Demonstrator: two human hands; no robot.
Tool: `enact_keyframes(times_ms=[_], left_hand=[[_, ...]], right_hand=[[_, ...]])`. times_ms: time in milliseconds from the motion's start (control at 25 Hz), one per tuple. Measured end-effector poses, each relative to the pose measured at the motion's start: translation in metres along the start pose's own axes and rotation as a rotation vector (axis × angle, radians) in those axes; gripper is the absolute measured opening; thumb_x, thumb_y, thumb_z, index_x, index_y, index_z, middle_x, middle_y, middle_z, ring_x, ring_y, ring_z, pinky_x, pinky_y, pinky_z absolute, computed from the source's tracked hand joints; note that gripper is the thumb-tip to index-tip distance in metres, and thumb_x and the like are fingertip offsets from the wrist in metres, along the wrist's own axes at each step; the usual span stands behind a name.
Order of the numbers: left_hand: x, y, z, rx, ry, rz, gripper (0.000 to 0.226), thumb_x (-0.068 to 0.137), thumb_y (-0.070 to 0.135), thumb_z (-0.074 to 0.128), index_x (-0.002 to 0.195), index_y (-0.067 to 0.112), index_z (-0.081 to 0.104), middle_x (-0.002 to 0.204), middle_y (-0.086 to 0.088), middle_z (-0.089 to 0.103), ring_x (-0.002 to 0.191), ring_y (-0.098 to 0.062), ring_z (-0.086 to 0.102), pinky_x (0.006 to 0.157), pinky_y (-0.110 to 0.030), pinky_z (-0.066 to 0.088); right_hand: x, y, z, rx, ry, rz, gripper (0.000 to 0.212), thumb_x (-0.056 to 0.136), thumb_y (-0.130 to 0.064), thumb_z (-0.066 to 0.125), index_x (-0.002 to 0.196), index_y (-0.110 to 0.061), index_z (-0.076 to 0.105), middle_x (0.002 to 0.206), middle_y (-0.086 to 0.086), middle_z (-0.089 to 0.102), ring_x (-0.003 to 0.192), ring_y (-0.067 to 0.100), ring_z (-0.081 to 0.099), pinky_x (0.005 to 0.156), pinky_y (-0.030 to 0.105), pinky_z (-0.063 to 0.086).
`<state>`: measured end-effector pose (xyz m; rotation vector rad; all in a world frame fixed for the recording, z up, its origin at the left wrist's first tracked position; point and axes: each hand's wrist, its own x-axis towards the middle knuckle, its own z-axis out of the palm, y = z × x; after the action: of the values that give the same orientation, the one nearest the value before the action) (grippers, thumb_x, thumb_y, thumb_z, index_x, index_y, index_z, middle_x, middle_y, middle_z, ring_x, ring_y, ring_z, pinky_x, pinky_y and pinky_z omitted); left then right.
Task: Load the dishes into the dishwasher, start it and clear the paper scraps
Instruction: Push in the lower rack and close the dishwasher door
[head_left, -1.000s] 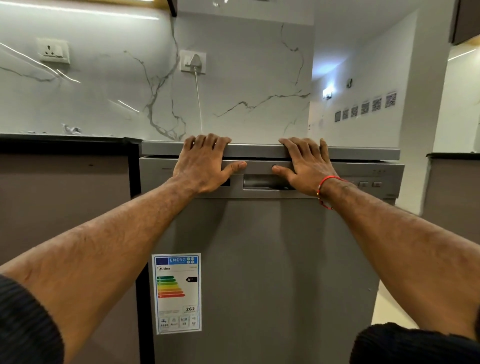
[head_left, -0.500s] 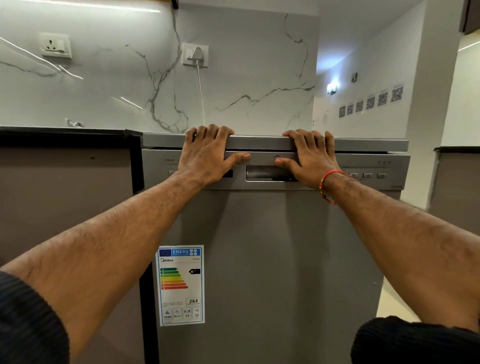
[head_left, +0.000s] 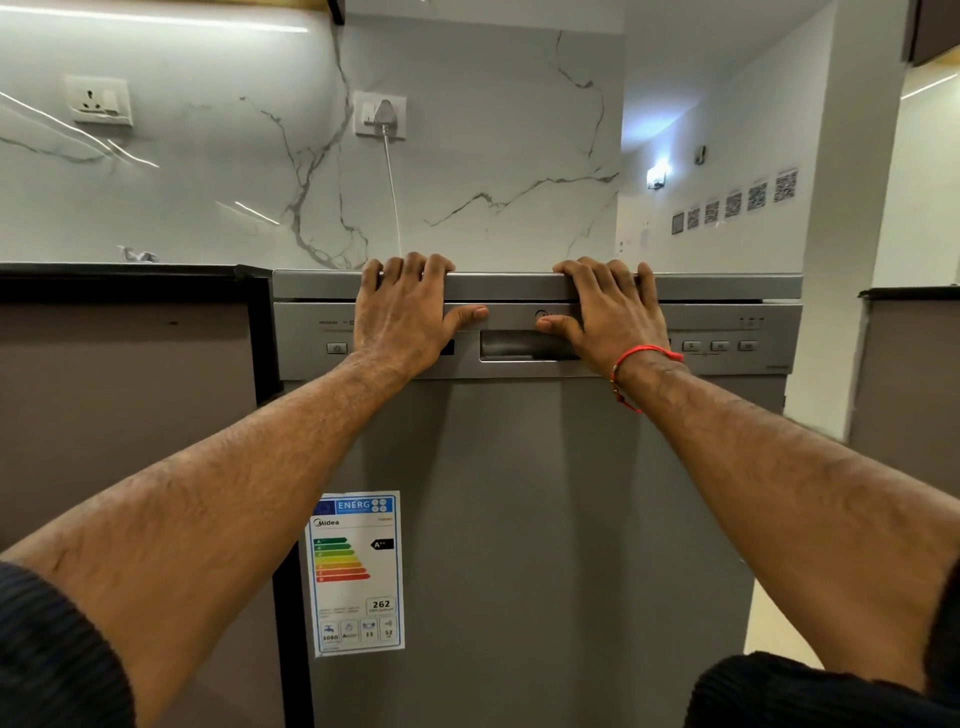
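Both hands are up on the dishwasher (head_left: 519, 493), which fills the middle of the view with its door closed, standing between the dark counter (head_left: 119, 273) at nine o'clock and a brown cabinet (head_left: 909, 374) at three o'clock. The left hand (head_left: 402, 319) lies flat against the control panel, its fingers hooked over the front edge of the grey top panel (head_left: 504, 286) and its thumb stretched toward three o'clock along the fascia. The right hand (head_left: 613, 319) mirrors it, fingers draped over the same edge, thumb resting just above the recessed handle (head_left: 519, 347). Neither hand closes round anything; the fingers lie fairly straight and press on the metal. A red thread bracelet (head_left: 641, 358) circles the right wrist. Down at seven o'clock on the door sits the energy label (head_left: 357, 571). At eleven o'clock something small and pale lies on the counter (head_left: 136, 254), possibly paper scraps, though it is too small to be sure. A white plug and cable (head_left: 387, 135) hang from the wall socket at twelve o'clock.
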<state>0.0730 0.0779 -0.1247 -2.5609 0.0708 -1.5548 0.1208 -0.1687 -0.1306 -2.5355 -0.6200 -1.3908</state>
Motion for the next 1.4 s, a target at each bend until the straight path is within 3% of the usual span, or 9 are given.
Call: enact_keyframes(times_ms=[320,480,640,760,840,920,1040,1200,1400], left_hand=[[-0.005,0.013,-0.013,-0.057,-0.035,-0.107,0.078,0.084,0.079,0.047,0.137,0.022,0.050,0.133,-0.003,0.059,0.127,-0.024,0.050,0.116,-0.045,0.029],[-0.008,0.016,-0.022,-0.162,-0.050,-0.166,0.071,0.082,0.073,0.057,0.134,0.026,0.056,0.130,0.000,0.064,0.127,-0.022,0.052,0.118,-0.047,0.028],[0.002,0.019,-0.035,-0.153,-0.125,-0.214,0.064,0.081,0.068,0.064,0.131,0.028,0.058,0.122,0.001,0.068,0.123,-0.022,0.056,0.115,-0.047,0.032],[0.026,0.016,-0.065,-0.220,-0.444,-0.201,0.057,0.089,0.048,0.069,0.139,0.026,0.053,0.131,-0.004,0.063,0.126,-0.025,0.052,0.115,-0.048,0.031],[0.049,-0.005,-0.097,-0.288,-0.797,-0.162,0.063,0.095,0.033,0.066,0.152,0.024,0.039,0.157,-0.008,0.040,0.145,-0.031,0.032,0.122,-0.052,0.020],[0.067,-0.036,-0.135,-0.279,-0.979,-0.209,0.068,0.098,0.030,0.062,0.157,0.023,0.030,0.167,-0.007,0.018,0.154,-0.034,0.011,0.123,-0.056,0.009],[0.086,-0.074,-0.191,-0.279,-1.001,-0.307,0.064,0.098,0.030,0.061,0.155,0.022,0.032,0.165,-0.006,0.022,0.154,-0.032,0.011,0.121,-0.061,0.008],[0.108,-0.088,-0.243,-0.332,-0.957,-0.238,0.050,0.097,0.029,0.060,0.145,0.023,0.048,0.155,-0.003,0.042,0.148,-0.024,0.031,0.120,-0.062,0.018],[0.107,-0.068,-0.250,-0.417,-0.900,-0.140,0.046,0.097,0.026,0.059,0.143,0.023,0.050,0.150,-0.002,0.048,0.142,-0.019,0.039,0.122,-0.055,0.021]], right_hand=[[0.000,-0.007,-0.004,0.101,-0.067,0.044,0.069,0.088,-0.062,0.056,0.145,-0.030,0.034,0.143,0.000,0.039,0.140,0.028,0.024,0.122,0.053,-0.004],[-0.004,-0.013,-0.011,0.027,-0.051,0.097,0.069,0.084,-0.062,0.061,0.140,-0.027,0.042,0.139,-0.001,0.046,0.136,0.028,0.034,0.121,0.053,0.009],[0.021,-0.027,-0.036,-0.051,-0.232,0.162,0.070,0.074,-0.061,0.073,0.127,-0.025,0.045,0.127,0.001,0.051,0.124,0.031,0.045,0.111,0.056,0.028],[0.040,-0.032,-0.061,0.065,-0.509,0.215,0.071,0.078,-0.044,0.077,0.136,-0.025,0.040,0.141,0.002,0.044,0.135,0.034,0.037,0.115,0.061,0.023],[0.049,-0.020,-0.092,0.127,-0.827,0.184,0.080,0.085,-0.034,0.073,0.151,-0.028,0.028,0.161,0.000,0.023,0.148,0.035,0.016,0.119,0.060,0.012],[0.059,-0.012,-0.131,0.150,-0.999,0.144,0.080,0.090,-0.029,0.068,0.155,-0.030,0.022,0.165,-0.002,0.012,0.151,0.035,0.005,0.120,0.056,0.007],[0.078,-0.025,-0.188,0.280,-1.009,0.222,0.067,0.092,-0.030,0.064,0.152,-0.028,0.032,0.162,0.003,0.024,0.150,0.030,0.014,0.121,0.052,0.013],[0.094,-0.056,-0.233,0.209,-1.147,0.166,0.063,0.093,-0.032,0.063,0.149,-0.030,0.036,0.159,0.004,0.031,0.148,0.029,0.020,0.120,0.050,0.016],[0.109,-0.065,-0.238,0.284,-1.074,0.192,0.065,0.090,-0.023,0.065,0.149,-0.025,0.037,0.154,0.003,0.038,0.146,0.024,0.026,0.120,0.047,0.021]])
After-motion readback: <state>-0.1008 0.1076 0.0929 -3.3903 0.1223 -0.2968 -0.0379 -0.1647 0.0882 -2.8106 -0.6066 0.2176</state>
